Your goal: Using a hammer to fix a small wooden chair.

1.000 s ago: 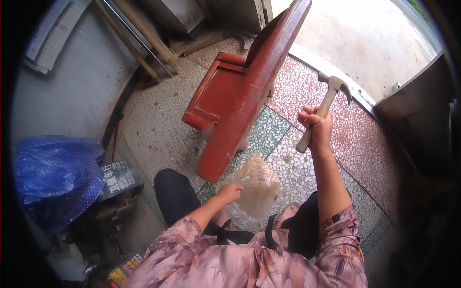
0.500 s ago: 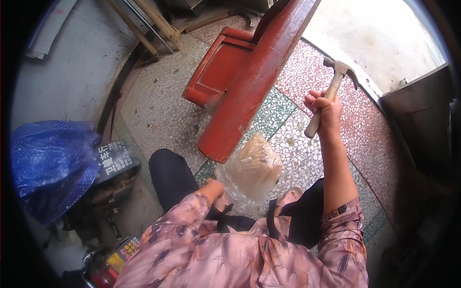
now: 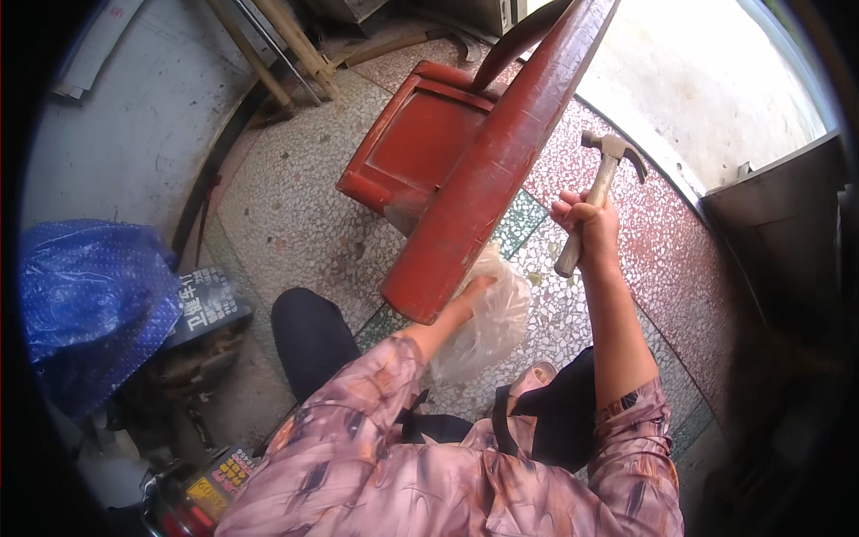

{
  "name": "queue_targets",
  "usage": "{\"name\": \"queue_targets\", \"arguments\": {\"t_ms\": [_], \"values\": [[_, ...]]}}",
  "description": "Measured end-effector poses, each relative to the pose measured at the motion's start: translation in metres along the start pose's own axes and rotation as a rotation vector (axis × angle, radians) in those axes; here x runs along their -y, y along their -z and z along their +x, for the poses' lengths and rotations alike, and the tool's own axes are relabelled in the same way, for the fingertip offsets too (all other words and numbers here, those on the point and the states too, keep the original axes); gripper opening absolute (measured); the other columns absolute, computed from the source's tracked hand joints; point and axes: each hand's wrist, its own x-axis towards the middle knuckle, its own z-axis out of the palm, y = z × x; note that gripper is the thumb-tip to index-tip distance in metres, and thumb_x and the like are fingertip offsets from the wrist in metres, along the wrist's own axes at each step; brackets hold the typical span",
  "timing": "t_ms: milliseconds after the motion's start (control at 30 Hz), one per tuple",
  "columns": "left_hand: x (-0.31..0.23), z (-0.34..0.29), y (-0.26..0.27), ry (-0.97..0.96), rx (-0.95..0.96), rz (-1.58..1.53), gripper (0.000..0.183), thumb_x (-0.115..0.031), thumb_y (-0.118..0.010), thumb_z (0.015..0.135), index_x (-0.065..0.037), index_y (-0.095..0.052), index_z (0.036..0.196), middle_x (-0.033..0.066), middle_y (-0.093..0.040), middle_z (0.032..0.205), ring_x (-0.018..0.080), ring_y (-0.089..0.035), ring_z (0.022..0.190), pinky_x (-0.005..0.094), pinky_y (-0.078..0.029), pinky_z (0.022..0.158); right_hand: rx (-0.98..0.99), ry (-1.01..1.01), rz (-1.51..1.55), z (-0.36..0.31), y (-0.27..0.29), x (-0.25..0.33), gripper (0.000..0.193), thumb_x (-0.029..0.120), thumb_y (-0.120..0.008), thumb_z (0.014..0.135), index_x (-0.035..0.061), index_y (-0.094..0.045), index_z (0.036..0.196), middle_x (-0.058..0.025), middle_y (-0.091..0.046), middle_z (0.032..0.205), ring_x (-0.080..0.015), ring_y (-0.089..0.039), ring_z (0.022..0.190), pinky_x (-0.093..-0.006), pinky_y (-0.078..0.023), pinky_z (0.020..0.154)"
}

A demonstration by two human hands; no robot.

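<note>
My right hand (image 3: 598,234) is closed round the wooden handle of a claw hammer (image 3: 599,186), its metal head raised upward. My left hand (image 3: 477,288) reaches to a clear crumpled plastic bag (image 3: 490,338) on the floor, at its upper edge; the fingers are mostly hidden by the bag. What lies inside the bag I cannot make out. Just above that arm is a red wooden piece of furniture (image 3: 488,179), with a long rounded beam, a recessed panel and a curved part. Its near end partly covers my left forearm. The paint is scratched and worn.
The floor is speckled terrazzo (image 3: 295,197). Blue plastic sheeting (image 3: 98,295) and a dark printed box (image 3: 210,304) lie at left. Wooden poles (image 3: 291,45) lean at the back left, near another wooden-handled tool (image 3: 394,46). A dark panel (image 3: 778,206) stands at right.
My left hand has moved forward from beside my knee to the plastic bag. The hammer in my right hand has shifted slightly left and down. The red furniture appears shifted slightly in view.
</note>
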Motion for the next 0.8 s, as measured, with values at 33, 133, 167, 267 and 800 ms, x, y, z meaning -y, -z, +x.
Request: {"name": "queue_targets", "arguments": {"t_ms": [33, 133, 167, 267, 800], "values": [[-0.003, 0.003, -0.001, -0.012, 0.01, 0.01, 0.026, -0.014, -0.06, 0.076, -0.001, -0.067, 0.097, 0.0195, -0.068, 0.09, 0.0284, -0.066, 0.08, 0.0388, -0.051, 0.068, -0.01, -0.007, 0.005, -0.002, -0.001, 0.003, 0.038, -0.011, -0.051, 0.065, -0.0056, -0.041, 0.101, -0.0212, -0.056, 0.096, -0.0256, -0.064, 0.075, -0.0334, -0.057, 0.068], [-0.01, 0.012, -0.011, -0.042, 0.039, 0.042, 0.026, -0.014, -0.06, 0.076, -0.001, -0.067, 0.097, 0.0195, -0.068, 0.09, 0.0285, -0.066, 0.08, 0.0389, -0.051, 0.068, -0.011, -0.022, 0.03, -0.006, 0.001, 0.005, 0.039, -0.012, -0.051, 0.062, -0.0044, -0.04, 0.099, -0.0202, -0.055, 0.095, -0.0245, -0.063, 0.071, -0.0329, -0.056, 0.065], [-0.012, 0.015, -0.015, -0.049, 0.05, 0.053, 0.026, -0.014, -0.06, 0.076, -0.001, -0.067, 0.097, 0.0195, -0.067, 0.09, 0.0286, -0.066, 0.08, 0.0389, -0.051, 0.068, -0.003, -0.025, 0.011, -0.006, 0.003, 0.007, 0.042, -0.012, -0.048, 0.062, -0.0061, -0.039, 0.102, -0.0211, -0.054, 0.098, -0.025, -0.064, 0.073, -0.0346, -0.058, 0.068], [-0.013, 0.025, -0.017, -0.071, 0.062, 0.101, 0.026, -0.014, -0.06, 0.075, -0.001, -0.067, 0.098, 0.0195, -0.067, 0.09, 0.0287, -0.066, 0.08, 0.039, -0.051, 0.068, 0.012, -0.031, 0.002, -0.009, 0.0, 0.009, 0.046, -0.012, -0.046, 0.06, -0.0081, -0.038, 0.106, -0.0217, -0.054, 0.099, -0.0255, -0.064, 0.075, -0.0359, -0.059, 0.071], [-0.017, 0.024, -0.015, -0.125, 0.111, 0.396, 0.027, -0.013, -0.06, 0.075, 0.0, -0.066, 0.098, 0.0196, -0.067, 0.089, 0.0295, -0.066, 0.079, 0.0393, -0.051, 0.068, 0.056, -0.077, 0.055, 0.003, 0.007, 0.007, 0.043, -0.01, -0.047, 0.058, -0.0058, -0.038, 0.1, -0.0227, -0.053, 0.096, -0.0238, -0.062, 0.068, -0.0319, -0.056, 0.059]]}}
